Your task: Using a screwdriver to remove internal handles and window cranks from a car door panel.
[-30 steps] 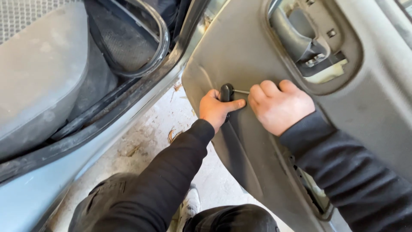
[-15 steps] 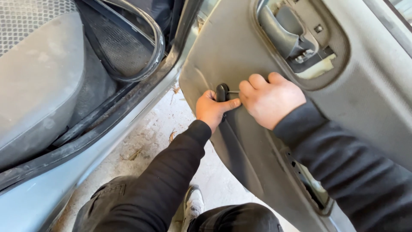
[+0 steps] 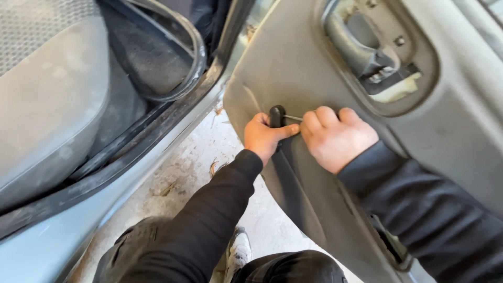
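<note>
Left hand [image 3: 264, 137] pinching black knob [image 3: 276, 116]; right hand [image 3: 335, 137] fisted round thin metal tool [image 3: 293, 118]; grey door panel [image 3: 293, 63], dusty concrete floor [image 3: 194, 173].

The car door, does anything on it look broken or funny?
Yes. In the door handle recess, a pale, ragged patch shows below the dark pull handle, like a cover is missing. The black rubber seal on the car body hangs loose in a loop. Left hand and right hand work at a small black knob.

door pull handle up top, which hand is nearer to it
Right. The right hand sits on the door panel just below the recess holding the pull handle. The left hand is farther left, gripping the black knob.
</note>
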